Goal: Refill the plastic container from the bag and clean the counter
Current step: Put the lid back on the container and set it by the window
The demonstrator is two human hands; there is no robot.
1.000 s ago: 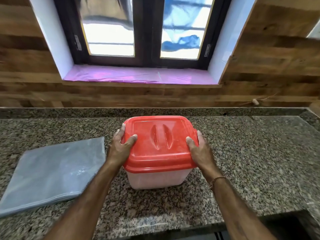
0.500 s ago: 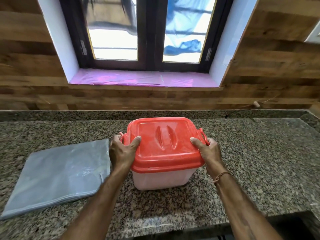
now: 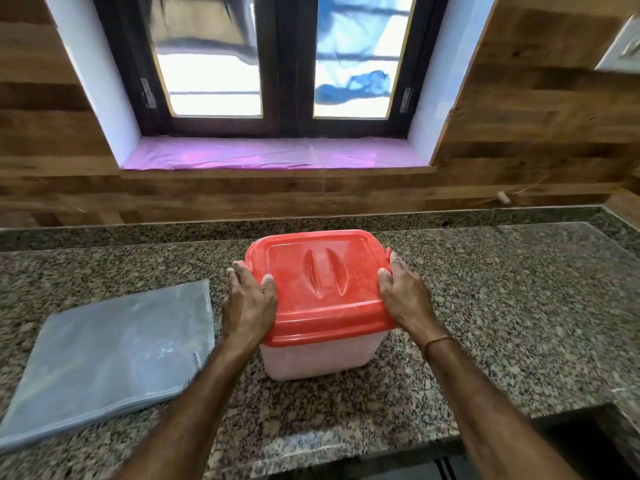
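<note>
Left hand (image 3: 247, 303): gripping the left edge of the red lid (image 3: 322, 282), thumb lying on top, fingers wrapping down the side, forearm reaching in from bottom left.
Right hand (image 3: 403, 296): gripping the lid's right edge, thumb resting on top, fingers curling round the side. A thin bracelet (image 3: 438, 341) is sitting on the wrist.
Hand spacing: sitting apart, one on each side, both clamping the lid.
Plastic container (image 3: 318, 358): standing upright mid-counter, translucent white body showing under the lid, which is sitting on top. Cannot tell the contents.
Bag (image 3: 110, 358): lying flat on the granite counter (image 3: 502, 306), left of the container, just beside the left forearm, not touching the container.
Counts: 2 hands, 1 container, 1 lid, 1 bag, with 2 oval ridges running along the lid top.
Background: the window (image 3: 277, 64) is showing 2 panes, pink film (image 3: 270, 154) is covering the sill, and a wood-look wall is running behind the counter.
</note>
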